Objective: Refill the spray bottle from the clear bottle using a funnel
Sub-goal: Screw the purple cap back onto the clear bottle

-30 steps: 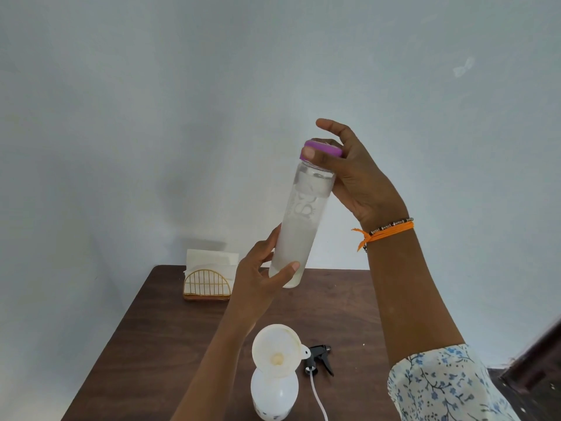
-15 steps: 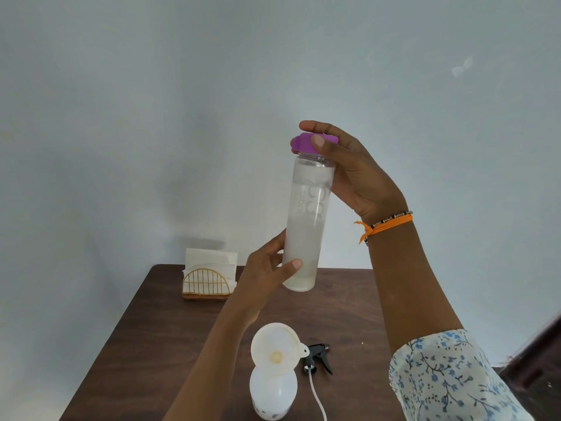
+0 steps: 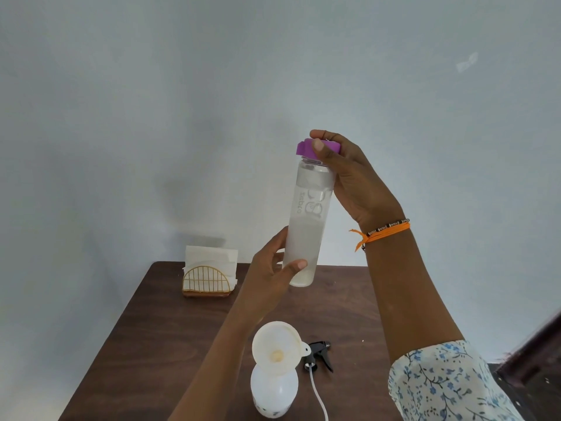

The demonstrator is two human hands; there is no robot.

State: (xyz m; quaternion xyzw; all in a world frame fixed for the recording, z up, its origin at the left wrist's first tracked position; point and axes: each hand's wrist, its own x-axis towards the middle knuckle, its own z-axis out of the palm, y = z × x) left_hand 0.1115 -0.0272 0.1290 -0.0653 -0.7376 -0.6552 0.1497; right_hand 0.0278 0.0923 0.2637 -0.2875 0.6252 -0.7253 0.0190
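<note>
I hold the clear bottle [image 3: 306, 220] upright in the air above the table, partly filled with clear liquid. My left hand [image 3: 270, 275] grips its lower end. My right hand [image 3: 349, 183] is closed around its purple cap [image 3: 306, 148] at the top. Below, near the table's front, the white spray bottle [image 3: 274, 393] stands with a cream funnel [image 3: 277, 347] seated in its neck. Its black trigger head [image 3: 318, 355] with a white tube lies on the table just to the right.
A gold wire napkin holder [image 3: 208, 279] with white napkins stands at the back left of the dark wooden table [image 3: 170, 344]. A plain pale wall rises behind. A dark piece of furniture [image 3: 534, 360] shows at the right edge.
The bottle has gone from tilted to nearly upright and shifted slightly. My right hand has turned on the purple cap, its fingers now wrapped further around it.
</note>
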